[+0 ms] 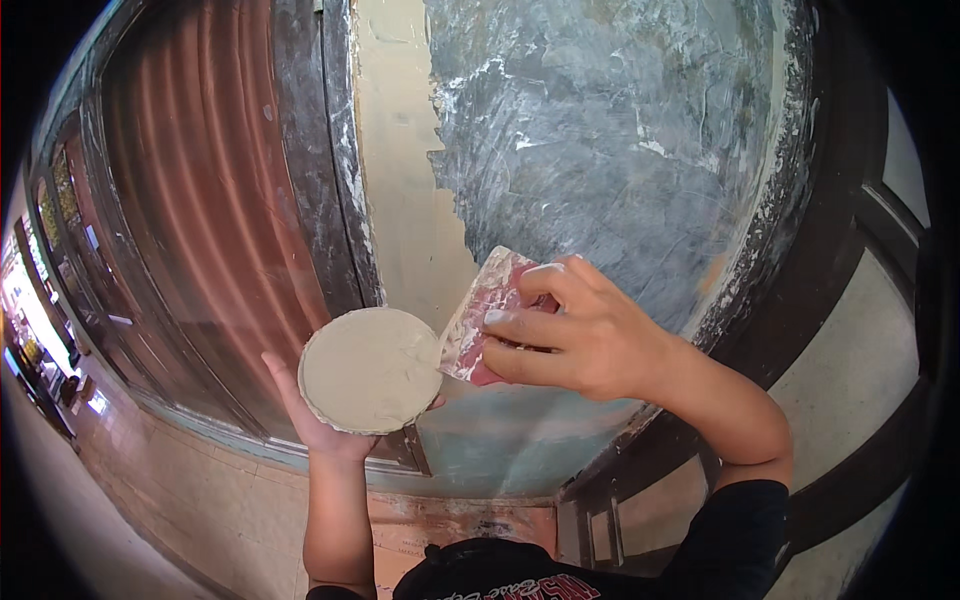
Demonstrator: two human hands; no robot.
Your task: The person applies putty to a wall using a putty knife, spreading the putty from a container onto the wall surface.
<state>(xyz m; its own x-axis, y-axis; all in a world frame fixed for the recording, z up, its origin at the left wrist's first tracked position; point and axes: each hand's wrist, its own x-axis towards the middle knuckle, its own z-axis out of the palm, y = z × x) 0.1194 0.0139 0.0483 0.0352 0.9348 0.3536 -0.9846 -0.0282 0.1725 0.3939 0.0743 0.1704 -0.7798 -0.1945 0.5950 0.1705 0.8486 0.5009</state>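
My left hand (325,432) supports a round plate of beige putty (368,372) from beneath. Its thumb sticks out at the left rim and a fingertip shows at the right one; the other fingers are hidden. In my right hand (605,345) is a flat reddish putty spreader (474,322), pinched between thumb and fingers and smeared with putty. The spreader's lower left edge is at the plate's right rim; whether they touch I cannot tell. White putty marks some right fingertips. Beyond both hands stands a patchy grey-blue wall (610,150) with a smooth beige putty strip (400,150) along its left side.
Left of the wall is a dark wooden frame (305,120) around a pane with a reddish curtain (200,180) behind it. A dark panelled wooden frame (850,240) borders the right. Below lie a tiled floor (220,500) and a brownish sheet (460,525) by the wall's foot.
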